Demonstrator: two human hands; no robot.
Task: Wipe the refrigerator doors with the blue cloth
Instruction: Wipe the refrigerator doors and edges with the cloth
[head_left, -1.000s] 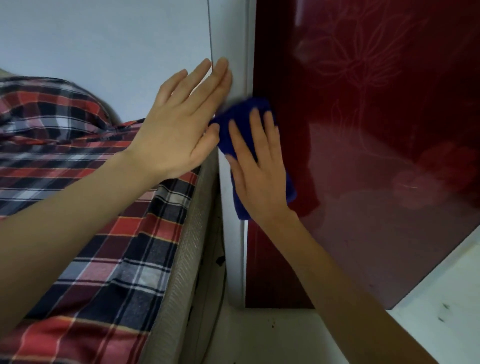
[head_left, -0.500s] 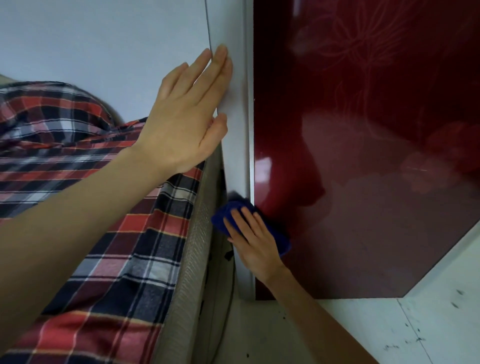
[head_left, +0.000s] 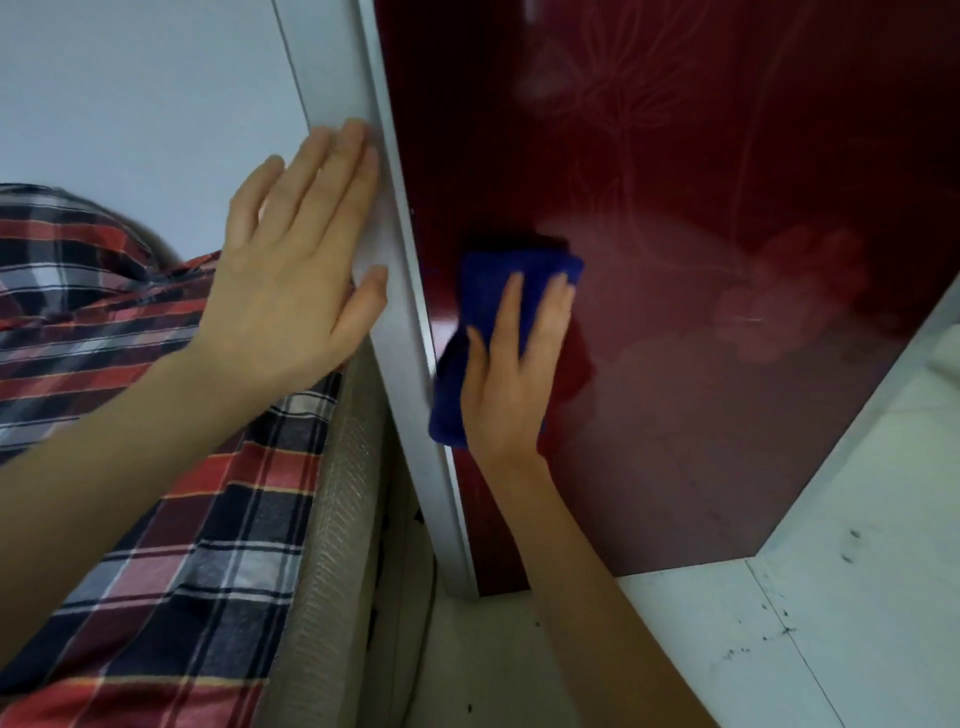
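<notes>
The wiping itself is the step in hand: the right hand (head_left: 511, 374) lies flat on the blue cloth (head_left: 488, 312), fingers spread and pressing it against the dark red refrigerator door (head_left: 701, 260), just right of centre in the frame. Nothing is pinched; the cloth is simply trapped between palm and glossy panel, close to the door's left margin where it meets the pale side strip (head_left: 410, 322).

The left hand (head_left: 296, 270), centre left of the frame, rests open with fingers together against that pale strip, holding nothing (it looks like a brace for balance, though that is a judgement).

The cloth is folded into a rough oblong. Its long axis runs from lower left to upper right of the frame, nearly in line with the door's edge, with the wider, squarer end uppermost past the fingertips and the narrower end tucked below the heel of the hand.

The next move probably calls for steady flat pressure and a stroke along or across the panel, since most of the red surface towards the right of the frame lies beyond the cloth's reach.
</notes>
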